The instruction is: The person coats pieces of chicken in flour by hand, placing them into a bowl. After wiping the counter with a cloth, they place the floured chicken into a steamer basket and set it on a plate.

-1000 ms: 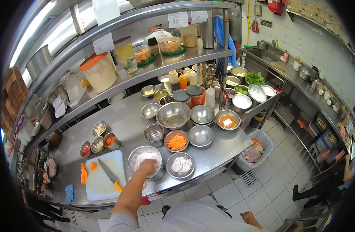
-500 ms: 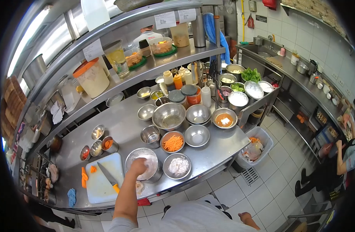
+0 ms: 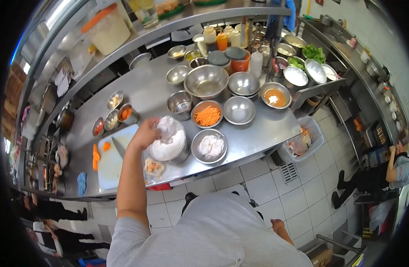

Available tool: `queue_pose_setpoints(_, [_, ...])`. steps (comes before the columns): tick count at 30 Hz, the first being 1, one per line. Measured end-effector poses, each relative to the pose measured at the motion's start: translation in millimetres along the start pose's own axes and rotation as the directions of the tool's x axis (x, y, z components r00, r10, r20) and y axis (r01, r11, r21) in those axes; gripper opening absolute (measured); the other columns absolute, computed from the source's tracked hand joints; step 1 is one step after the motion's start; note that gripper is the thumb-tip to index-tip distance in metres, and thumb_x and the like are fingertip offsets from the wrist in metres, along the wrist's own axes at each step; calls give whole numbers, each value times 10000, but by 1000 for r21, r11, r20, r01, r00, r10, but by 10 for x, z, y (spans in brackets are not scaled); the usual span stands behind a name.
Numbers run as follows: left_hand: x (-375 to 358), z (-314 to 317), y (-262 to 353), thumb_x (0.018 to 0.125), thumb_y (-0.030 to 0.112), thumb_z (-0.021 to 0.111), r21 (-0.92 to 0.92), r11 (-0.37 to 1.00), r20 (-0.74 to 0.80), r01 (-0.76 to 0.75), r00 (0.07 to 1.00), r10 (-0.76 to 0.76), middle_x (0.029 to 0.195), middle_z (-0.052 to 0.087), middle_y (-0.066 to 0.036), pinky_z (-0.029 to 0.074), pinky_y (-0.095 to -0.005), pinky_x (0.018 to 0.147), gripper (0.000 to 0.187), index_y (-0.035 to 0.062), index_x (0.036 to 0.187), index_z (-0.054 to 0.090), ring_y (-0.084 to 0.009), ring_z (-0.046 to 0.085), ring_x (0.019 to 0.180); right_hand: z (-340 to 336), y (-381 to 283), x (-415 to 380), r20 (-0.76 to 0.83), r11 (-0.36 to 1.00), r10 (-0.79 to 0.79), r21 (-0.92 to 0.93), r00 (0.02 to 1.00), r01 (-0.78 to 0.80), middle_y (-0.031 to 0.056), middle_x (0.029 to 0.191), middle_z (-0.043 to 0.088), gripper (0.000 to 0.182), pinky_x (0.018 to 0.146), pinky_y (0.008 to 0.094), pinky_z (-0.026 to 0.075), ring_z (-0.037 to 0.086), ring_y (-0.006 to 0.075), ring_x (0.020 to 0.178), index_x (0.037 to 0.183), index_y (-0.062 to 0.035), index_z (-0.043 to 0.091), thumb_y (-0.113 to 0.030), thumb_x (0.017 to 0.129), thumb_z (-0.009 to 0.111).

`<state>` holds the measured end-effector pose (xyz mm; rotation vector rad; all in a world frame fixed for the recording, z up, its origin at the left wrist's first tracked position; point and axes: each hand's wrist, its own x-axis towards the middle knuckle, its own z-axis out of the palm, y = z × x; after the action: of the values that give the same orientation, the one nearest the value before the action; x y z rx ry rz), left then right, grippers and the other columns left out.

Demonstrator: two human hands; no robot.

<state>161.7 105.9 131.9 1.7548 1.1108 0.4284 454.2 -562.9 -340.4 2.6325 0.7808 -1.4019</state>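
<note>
You see white flour in the steel bowl [image 3: 168, 143], orange carrot shreds [image 3: 207, 115] in another, an orange sauce [image 3: 275, 96] with a white dab, a white cutting board [image 3: 112, 160], green leaves [image 3: 314, 53] and a blue cloth [image 3: 81, 183].

Left hand [image 3: 144, 133] extended forward, fingers curled; right hand [image 3: 277, 224] lowered.

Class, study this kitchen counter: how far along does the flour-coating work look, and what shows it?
Done: one floured piece lies at the counter edge beside the round steel bowl of white flour. In hand: the left hand is at that bowl's rim, lifting a floury lump. Left: shredded carrot in a steel bowl and carrot chunks on the white cutting board look unused. The right hand hangs idle.
</note>
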Motion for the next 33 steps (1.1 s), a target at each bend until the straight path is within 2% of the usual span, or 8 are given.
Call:
queue_pose_setpoints(8, [427,1013,1,820,-48,576,56,997,364,60,928,-77,1161,670,-126,590,-352,819,444,-33,1264,597,-233,683,1003,140,72,142,-32,963,46,265,998,-36,224,1098,698,512,944,480,496,639,408,1062,991,-37,744,-473,981,475])
queue_pose_setpoints(10, [565,1346,-298,818,-17,602,420,894,276,-157,960,39,1164,682,-171,575,-382,836,425,-21,1243,619,-309,686,1008,112,88,171,-29,962,34,274,999,-25,223,1082,704,491,929,468,506,649,402,1046,997,-38,742,-475,966,522])
queue_pose_setpoints(12, [567,1482,-304,822,21,607,656,728,183,-198,978,101,1138,676,-243,535,-430,903,354,-6,1170,664,-413,654,1030,127,129,256,-149,912,97,408,984,-28,86,716,656,414,517,373,479,575,199,539,1069,-36,688,-423,925,670])
queue_pose_setpoints(16, [185,941,51,824,51,637,518,848,-11,-115,990,141,1052,693,-249,525,-444,905,299,11,1115,690,-419,658,1007,-44,121,326,-117,868,131,493,984,-56,73,697,640,367,496,358,468,560,174,525,1050,-44,683,-380,905,715])
queue_pose_setpoints(20, [-412,-23,13,796,81,697,443,896,-231,-30,962,147,1000,694,-246,530,-448,843,262,10,1047,694,-417,665,953,-554,-220,121,-143,884,194,454,971,-109,216,988,728,427,840,418,539,696,327,942,1039,-9,709,-399,867,731])
queue_pose_setpoints(25, [-828,-431,-1295,800,76,651,695,717,-167,64,983,74,954,692,-248,535,-456,840,188,-3,964,698,-420,659,918,-1289,-1326,-172,-418,934,-115,264,901,241,179,943,739,427,828,384,535,699,295,926,1053,27,696,-362,880,733])
queue_pose_setpoints(29, [-856,-55,-2041,772,105,712,671,713,-219,202,973,-70,1023,690,-212,536,-441,869,261,50,1026,735,-378,649,972,-1942,-2794,-447,-169,887,-427,116,888,448,181,919,722,420,791,409,535,694,320,878,958,2,721,-407,863,735])
queue_pose_setpoints(33, [-784,-23,-2097,827,140,676,682,704,-272,200,962,-10,1082,676,-204,533,-447,880,221,70,1028,737,-392,641,980,-2273,-4426,-1009,36,629,-774,-77,633,774,131,747,659,385,663,363,495,609,229,684,941,-20,711,-404,906,704])
